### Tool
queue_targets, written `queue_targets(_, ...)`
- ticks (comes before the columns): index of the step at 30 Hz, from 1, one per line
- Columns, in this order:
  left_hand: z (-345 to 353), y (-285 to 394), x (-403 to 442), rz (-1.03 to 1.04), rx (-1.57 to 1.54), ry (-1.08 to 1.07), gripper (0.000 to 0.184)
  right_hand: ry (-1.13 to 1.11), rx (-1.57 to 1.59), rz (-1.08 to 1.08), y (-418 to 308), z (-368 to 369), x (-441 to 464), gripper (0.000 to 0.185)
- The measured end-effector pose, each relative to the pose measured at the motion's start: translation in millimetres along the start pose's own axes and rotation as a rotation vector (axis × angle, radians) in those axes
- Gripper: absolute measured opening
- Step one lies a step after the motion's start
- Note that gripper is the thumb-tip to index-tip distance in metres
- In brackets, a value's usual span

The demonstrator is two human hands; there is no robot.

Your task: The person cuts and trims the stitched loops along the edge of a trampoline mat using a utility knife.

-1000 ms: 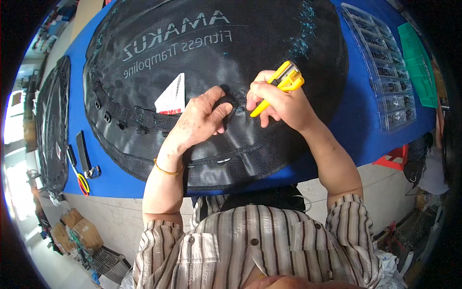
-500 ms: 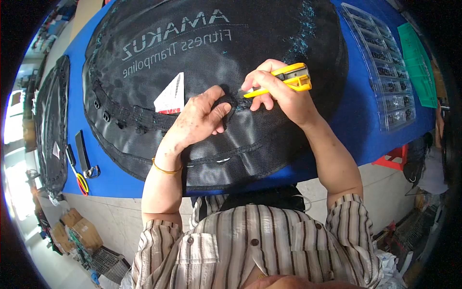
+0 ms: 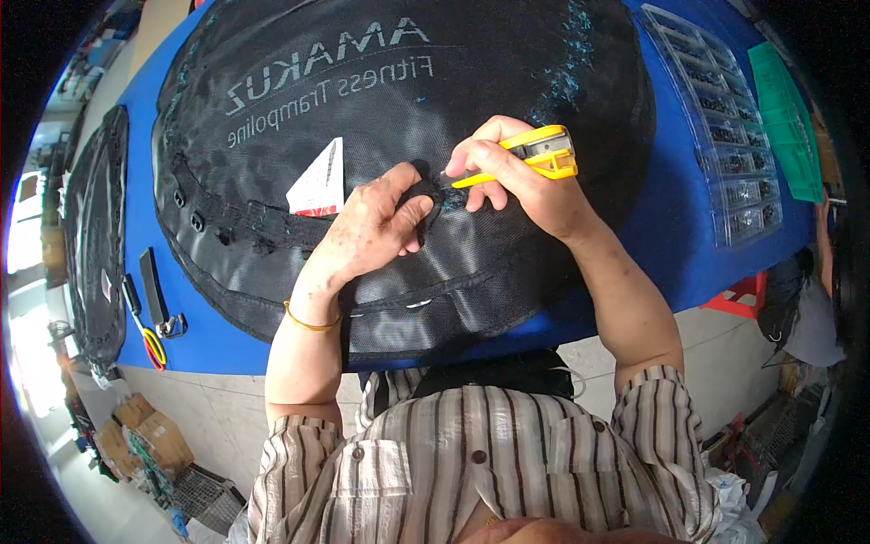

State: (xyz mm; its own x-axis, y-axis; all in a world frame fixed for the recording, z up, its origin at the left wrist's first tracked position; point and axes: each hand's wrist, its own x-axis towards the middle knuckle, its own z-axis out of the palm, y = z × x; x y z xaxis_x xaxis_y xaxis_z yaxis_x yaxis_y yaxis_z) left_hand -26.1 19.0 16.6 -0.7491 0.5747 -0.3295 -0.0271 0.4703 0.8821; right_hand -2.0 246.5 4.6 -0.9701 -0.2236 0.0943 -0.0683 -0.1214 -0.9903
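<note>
A black trampoline mat (image 3: 381, 118) with mirrored "AMAKUZ Fitness Trampoline" lettering is spread before me. My left hand (image 3: 373, 222) pinches the black webbing strip (image 3: 281, 227) that runs along the mat, thumb and fingers closed on it. Just to its right, my right hand (image 3: 512, 172) grips a yellow utility knife (image 3: 553, 154), its front end pointing left at the webbing beside my left fingertips. The exact contact at the tip is too small and dark to make out. A white paper label with red print (image 3: 322, 181) lies on the mat by my left hand.
The blue-covered table (image 3: 675, 263) carries a clear compartment box (image 3: 739, 136) and a green tray (image 3: 787, 127) at right. At left are scissors with red-yellow handles (image 3: 154, 347), a black bar-shaped item (image 3: 152, 281) and another black mat (image 3: 91, 236). Teal thread scraps (image 3: 566, 77) cling to the mat.
The knife has tilted slightly and shifted a little left and down with my right hand. My left hand keeps its pinch on the webbing.
</note>
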Motion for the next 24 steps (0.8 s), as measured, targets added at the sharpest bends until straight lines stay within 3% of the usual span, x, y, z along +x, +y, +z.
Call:
queue_targets(2, 0.9, 0.7, -0.5, 0.004, 0.007, 0.011, 0.018, -0.017, -0.113, -0.048, -2.8, -0.2, -0.2, 0.022)
queue_targets(5, 1.1, 0.1, -0.6, 0.009, 0.019, 0.02, 0.017, -0.051, -0.02, 0.078, -6.0, -3.8, -0.7, 0.023)
queue_targets(24, 2.8, 0.9, 3.1, -0.086, -0.176, 0.062, 0.02, -0.054, -0.023, 0.083, -6.4, -3.9, -2.1, 0.021)
